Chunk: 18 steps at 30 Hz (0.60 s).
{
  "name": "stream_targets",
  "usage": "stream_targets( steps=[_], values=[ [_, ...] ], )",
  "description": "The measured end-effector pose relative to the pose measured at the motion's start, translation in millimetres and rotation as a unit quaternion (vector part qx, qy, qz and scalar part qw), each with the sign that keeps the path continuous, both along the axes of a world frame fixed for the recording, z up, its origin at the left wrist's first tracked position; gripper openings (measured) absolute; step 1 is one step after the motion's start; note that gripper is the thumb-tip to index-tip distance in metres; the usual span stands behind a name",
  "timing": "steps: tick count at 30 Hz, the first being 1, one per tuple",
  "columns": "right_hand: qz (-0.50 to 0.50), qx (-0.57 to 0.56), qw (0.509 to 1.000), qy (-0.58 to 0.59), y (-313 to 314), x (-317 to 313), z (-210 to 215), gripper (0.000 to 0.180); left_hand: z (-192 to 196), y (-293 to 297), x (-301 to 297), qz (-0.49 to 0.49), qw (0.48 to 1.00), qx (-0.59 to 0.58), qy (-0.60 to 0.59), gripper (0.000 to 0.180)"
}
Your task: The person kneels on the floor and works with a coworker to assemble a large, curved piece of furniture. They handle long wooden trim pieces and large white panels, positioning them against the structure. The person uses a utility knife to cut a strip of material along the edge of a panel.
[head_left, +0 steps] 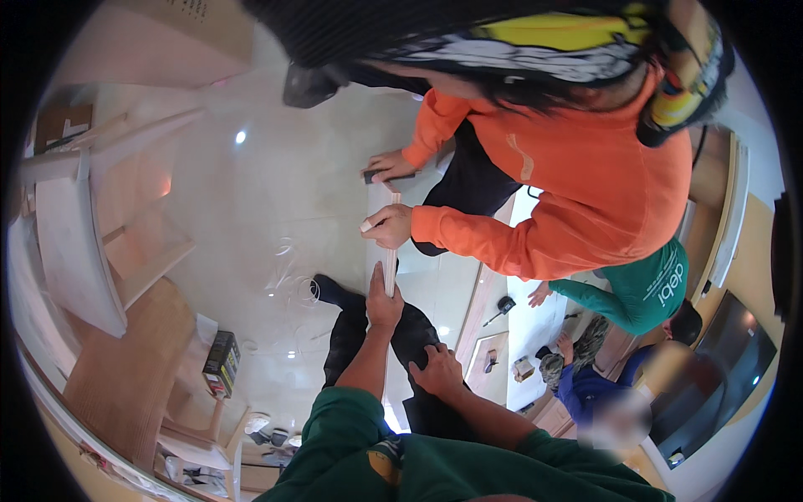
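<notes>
A long, pale wooden board (391, 261) runs away from me between my legs. My left hand (385, 303) is closed around it, fingers wrapped over its edge. Farther along, a person in an orange sweatshirt grips the same board with one hand (387, 226). That person's other hand (390, 165) presses a small dark block (370, 176) at the board's far end; the block's kind is unclear. My right hand (439, 371) lies on my right thigh, fingers apart, holding nothing.
Left stand a wooden chair-like frame (79, 251), a brown wooden top (138, 351) and a dark box (221, 364). Thin pale strips (305, 291) curl on the shiny floor. At right, a person in green (644, 284) and another in blue work by a white surface with tools (504, 306).
</notes>
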State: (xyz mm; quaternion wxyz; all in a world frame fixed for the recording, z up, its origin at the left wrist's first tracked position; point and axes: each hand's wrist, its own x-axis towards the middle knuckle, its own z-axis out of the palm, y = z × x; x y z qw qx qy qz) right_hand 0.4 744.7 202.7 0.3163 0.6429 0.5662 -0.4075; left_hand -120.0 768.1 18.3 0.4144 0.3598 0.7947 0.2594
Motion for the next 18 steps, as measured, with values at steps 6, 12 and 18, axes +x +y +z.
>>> stream_targets(
  steps=[6,12,18],
  values=[
    [-0.025,0.009,1.000,-0.002,-2.4,-2.0,1.2,0.054,0.8,4.7,0.4,0.029,0.999,0.011,-0.025,0.057],
    [-0.055,0.012,0.998,0.000,-15.1,-0.7,-7.8,0.051,0.1,5.7,1.4,0.011,1.000,-0.018,-0.014,0.059],
    [-0.091,-0.001,0.996,-0.003,-13.7,-3.7,-10.3,0.050,-10.2,4.9,-4.2,-0.013,0.999,-0.044,-0.013,0.056]
  ],
)
